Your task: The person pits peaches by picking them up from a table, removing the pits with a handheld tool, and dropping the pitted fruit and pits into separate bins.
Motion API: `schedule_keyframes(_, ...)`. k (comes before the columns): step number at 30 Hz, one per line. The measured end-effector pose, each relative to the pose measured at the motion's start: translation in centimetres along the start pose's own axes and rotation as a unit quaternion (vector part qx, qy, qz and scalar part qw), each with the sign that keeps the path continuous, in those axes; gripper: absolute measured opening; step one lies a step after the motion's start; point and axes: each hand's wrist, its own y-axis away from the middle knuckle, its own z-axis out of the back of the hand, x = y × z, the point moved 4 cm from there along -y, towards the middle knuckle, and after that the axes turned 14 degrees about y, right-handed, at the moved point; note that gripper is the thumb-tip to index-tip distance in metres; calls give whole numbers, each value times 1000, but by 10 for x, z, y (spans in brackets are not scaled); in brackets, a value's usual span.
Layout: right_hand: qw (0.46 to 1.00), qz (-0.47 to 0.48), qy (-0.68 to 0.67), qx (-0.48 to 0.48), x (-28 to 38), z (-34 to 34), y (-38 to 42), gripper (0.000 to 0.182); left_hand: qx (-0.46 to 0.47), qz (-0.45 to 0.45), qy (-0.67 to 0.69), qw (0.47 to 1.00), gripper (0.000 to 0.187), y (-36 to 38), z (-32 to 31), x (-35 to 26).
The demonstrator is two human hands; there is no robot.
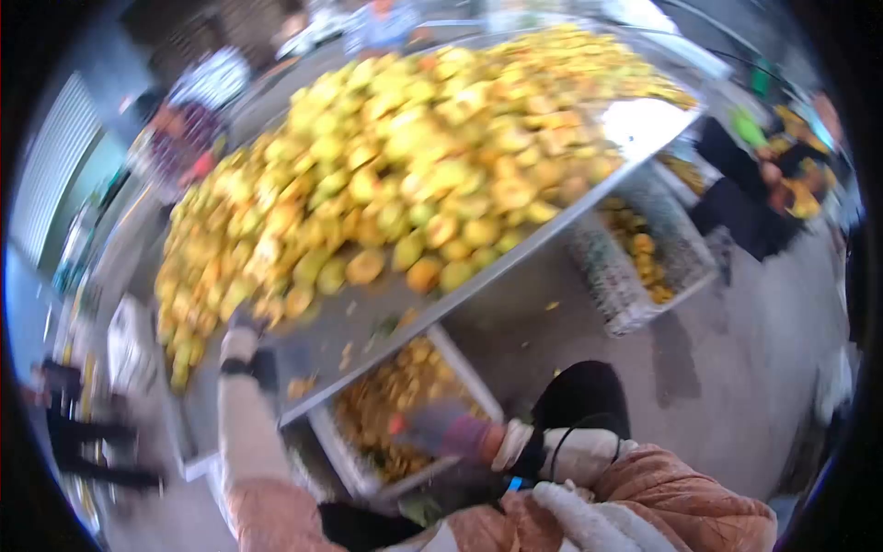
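A big heap of yellow fruit (405, 166), much of it looking like peaches cut in half, covers the metal table (345, 340). My left hand (246, 320) in a dark glove reaches to the heap's near edge, its fingers against the fruit and partly hidden. Over the white crate (469, 377) below the table edge is my right hand (446, 428), in a grey and purple glove and smeared by motion. A small red-orange spot shows at its fingertips; I cannot tell what it is. Yellow pieces (395, 396) lie in that crate.
Another pale crate (635, 276) with yellow fruit stands on the floor to the right. A person in dark clothes (754, 184) sits beyond it. More people are along the far side, one in a patterned top (184, 147). A white sack (131, 345) is at the left.
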Motion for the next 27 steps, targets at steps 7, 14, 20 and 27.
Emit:
schedule_keyframes(7,993,5,0,-114,25,13,-10,32,-41,95,680,726,49,155,49,-153)
schedule_keyframes(14,972,32,-191,-132,55,16,2,29,-102,88,627,767,44,247,46,-225)
schedule_keyframes(20,974,49,-184,-120,65,7,12,29,-100,146,877,447,32,271,7,-215)
schedule_keyframes(27,961,40,-256,-97,62,15,15,29,-184,46,784,591,30,276,-7,-232)
